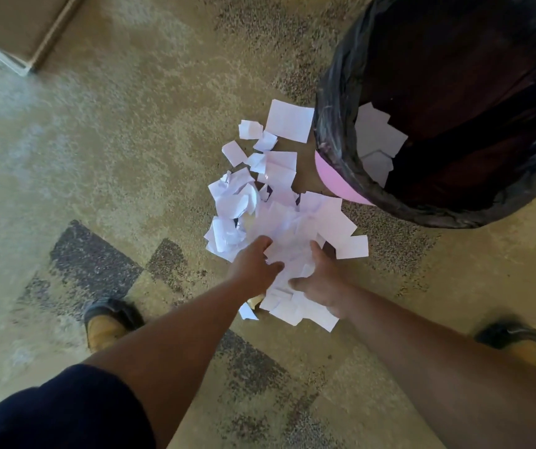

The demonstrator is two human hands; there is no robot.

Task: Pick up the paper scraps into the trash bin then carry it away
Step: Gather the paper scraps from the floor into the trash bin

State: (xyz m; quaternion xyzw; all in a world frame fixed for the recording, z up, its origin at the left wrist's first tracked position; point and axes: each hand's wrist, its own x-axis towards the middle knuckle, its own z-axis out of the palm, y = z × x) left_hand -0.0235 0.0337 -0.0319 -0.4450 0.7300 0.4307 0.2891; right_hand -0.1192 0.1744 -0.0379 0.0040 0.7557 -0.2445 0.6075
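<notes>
1. Although white paper scraps (279,205) cover the middle of the scene, no brand, label or legible writing shows on them; faint marks on the crumpled pieces at the left of the pile are too blurred to read.
2. Left hand (253,265): fingers spread and partly curled, pressing into the near left side of the pile, thumb turned toward the other hand; it touches loose sheets without enclosing any.
3. Right hand (320,281): fingers likewise open and curved, resting on the near right side of the pile, with scraps lying under and beside the palm.
4. The two hands sit close together but apart, a band of scraps between them, cupped inward on the heap rather than clamped on a single piece.
5. Trash bin (334,170): stands at the far right, just beside the pile; a black liner (331,102) is folded over its rim and a strip of pink wall shows below the liner. Several white scraps already lie inside, against the left inner wall.
6. Carpet (124,131): tan with darker speckled patches; the pile runs from the bin's left side toward the person.
7. Two shoes, one at near left (108,322) and one at near right (516,340), flank the arms; a dark sleeve (66,413) covers the left upper arm.
</notes>
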